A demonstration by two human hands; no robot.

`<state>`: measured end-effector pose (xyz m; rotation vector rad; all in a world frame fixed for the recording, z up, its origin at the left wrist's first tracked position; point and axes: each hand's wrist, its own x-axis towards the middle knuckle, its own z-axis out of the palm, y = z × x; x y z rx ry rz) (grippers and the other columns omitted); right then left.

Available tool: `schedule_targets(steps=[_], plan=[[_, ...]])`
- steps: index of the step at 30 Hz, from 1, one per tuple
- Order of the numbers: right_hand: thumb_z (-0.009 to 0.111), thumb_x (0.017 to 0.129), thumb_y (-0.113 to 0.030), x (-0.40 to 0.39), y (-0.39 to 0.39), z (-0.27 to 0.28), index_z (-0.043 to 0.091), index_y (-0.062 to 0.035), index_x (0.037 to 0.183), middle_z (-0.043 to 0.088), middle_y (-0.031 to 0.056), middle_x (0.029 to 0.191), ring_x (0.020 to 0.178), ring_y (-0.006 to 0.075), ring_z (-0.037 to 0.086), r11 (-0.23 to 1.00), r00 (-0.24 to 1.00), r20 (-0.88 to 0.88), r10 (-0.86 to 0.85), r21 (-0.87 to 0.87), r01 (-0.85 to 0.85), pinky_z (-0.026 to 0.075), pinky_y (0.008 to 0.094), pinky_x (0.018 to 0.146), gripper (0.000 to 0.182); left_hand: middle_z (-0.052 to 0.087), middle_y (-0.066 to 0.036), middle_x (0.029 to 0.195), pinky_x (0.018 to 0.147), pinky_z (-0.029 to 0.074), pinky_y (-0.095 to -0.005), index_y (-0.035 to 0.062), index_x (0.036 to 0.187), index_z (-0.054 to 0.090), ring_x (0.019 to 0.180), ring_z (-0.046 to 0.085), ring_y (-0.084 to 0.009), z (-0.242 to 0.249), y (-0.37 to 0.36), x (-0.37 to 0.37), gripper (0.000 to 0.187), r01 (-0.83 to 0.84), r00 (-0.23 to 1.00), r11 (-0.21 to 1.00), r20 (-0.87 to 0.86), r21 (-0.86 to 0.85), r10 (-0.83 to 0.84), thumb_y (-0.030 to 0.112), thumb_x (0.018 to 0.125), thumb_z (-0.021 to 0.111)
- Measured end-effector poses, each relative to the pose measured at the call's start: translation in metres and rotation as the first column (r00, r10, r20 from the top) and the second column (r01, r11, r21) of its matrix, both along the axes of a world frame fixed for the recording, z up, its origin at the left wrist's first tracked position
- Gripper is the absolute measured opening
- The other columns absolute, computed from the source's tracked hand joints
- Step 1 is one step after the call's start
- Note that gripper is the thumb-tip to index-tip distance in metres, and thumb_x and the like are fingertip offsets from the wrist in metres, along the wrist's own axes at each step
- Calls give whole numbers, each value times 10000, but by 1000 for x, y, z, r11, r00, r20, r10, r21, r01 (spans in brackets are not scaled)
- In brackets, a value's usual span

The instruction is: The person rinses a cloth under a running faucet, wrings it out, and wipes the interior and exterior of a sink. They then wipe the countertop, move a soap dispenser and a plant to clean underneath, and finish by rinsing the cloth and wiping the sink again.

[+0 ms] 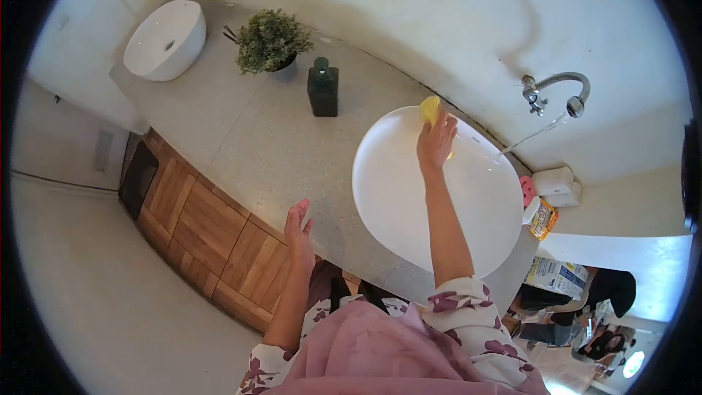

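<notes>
My right hand (437, 139) is closed on a yellow sponge (431, 107) at the back rim of a large white oval sink (395, 197). Part of the sponge is hidden behind the fingers. From the wall tap (576, 106) at the right, water runs down into the sink. My left hand (298, 232) hangs over the front edge of the grey counter (248, 153), left of the sink. Its fingers are stretched out and hold nothing.
A dark green bottle (322, 89) and a potted plant (272, 40) stand left of the sink. Farther left sits a smaller white basin (167, 40). Right of the sink are white rolls (553, 181), a pink item (526, 190) and an orange packet (542, 219).
</notes>
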<state>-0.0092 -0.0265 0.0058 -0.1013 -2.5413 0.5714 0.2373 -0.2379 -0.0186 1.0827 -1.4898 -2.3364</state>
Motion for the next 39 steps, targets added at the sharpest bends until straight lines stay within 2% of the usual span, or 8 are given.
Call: schedule_targets(steps=[5, 7, 9, 13, 18, 28, 35, 39], plan=[[607, 787, -91, 67, 27, -45, 449, -128, 1262, 476, 191, 1093, 1038, 389, 476, 991, 978, 176, 114, 55, -125, 418, 469, 885, 502, 502, -74, 1316, 1032, 296, -387, 68, 1267, 508, 1247, 420, -183, 16, 22, -27, 418, 231, 973, 962, 18, -145, -231, 344, 965, 425], [608, 798, -105, 84, 29, -22, 428, -106, 1313, 492, 192, 1113, 1090, 382, 471, 952, 872, 429, 237, -282, -120, 384, 457, 951, 545, 524, -88, 1291, 1008, 339, -374, 44, 1279, 504, 1210, 460, -193, 17, 35, -40, 401, 297, 952, 932, -6, -209, -305, 273, 950, 484], [608, 794, -107, 74, 39, -24, 424, -125, 1304, 462, 188, 1152, 1065, 394, 470, 941, 928, 284, 243, -300, -155, 409, 464, 912, 543, 538, -107, 1268, 1007, 355, -375, 39, 1292, 499, 1183, 489, -218, 19, 48, -43, 409, 338, 936, 883, 15, -326, -352, 178, 912, 557], [597, 814, -111, 10, 47, 23, 441, -118, 1300, 470, 185, 1156, 1082, 393, 466, 951, 996, 8, -94, -296, 92, 409, 466, 927, 510, 550, -118, 1253, 1019, 347, -365, 56, 1284, 516, 1187, 485, -231, 23, 59, -45, 422, 306, 940, 853, -10, -422, -342, 151, 881, 602], [521, 846, -161, -39, 49, 17, 480, -96, 1265, 541, 177, 1095, 1074, 402, 500, 958, 943, 208, -258, -72, 278, 446, 478, 884, 425, 550, -131, 1257, 1033, 328, -374, 46, 1288, 510, 1201, 470, -262, 8, 54, -42, 454, 323, 919, 768, -11, -553, -395, 146, 861, 626], [466, 788, -241, -110, 49, 11, 665, -86, 941, 631, 189, 1072, 996, 368, 593, 989, 774, 622, 118, -1, -150, 459, 449, 878, 296, 534, -131, 1281, 1039, 324, -377, 44, 1286, 517, 1206, 464, -258, 8, 57, -42, 464, 312, 925, 787, -20, -532, -380, 195, 864, 636], [572, 758, -118, -7, -51, 22, 603, -168, 1176, 613, 101, 1138, 1082, 298, 548, 846, 793, 335, 508, -368, -386, 432, 409, 936, 422, 538, -124, 1277, 1035, 329, -358, 49, 1291, 518, 1212, 459, -237, 6, 54, -41, 445, 333, 921, 789, -2, -516, -390, 166, 875, 625], [599, 685, -5, 62, -42, -18, 572, -90, 1180, 575, 107, 1205, 1155, 299, 483, 486, 638, -70, 767, -586, -648, 327, 382, 1012, 503, 561, -101, 1240, 1031, 330, -332, 52, 1272, 541, 1188, 471, -205, 8, 56, -42, 391, 317, 933, 852, -25, -416, -359, 174, 902, 580]])
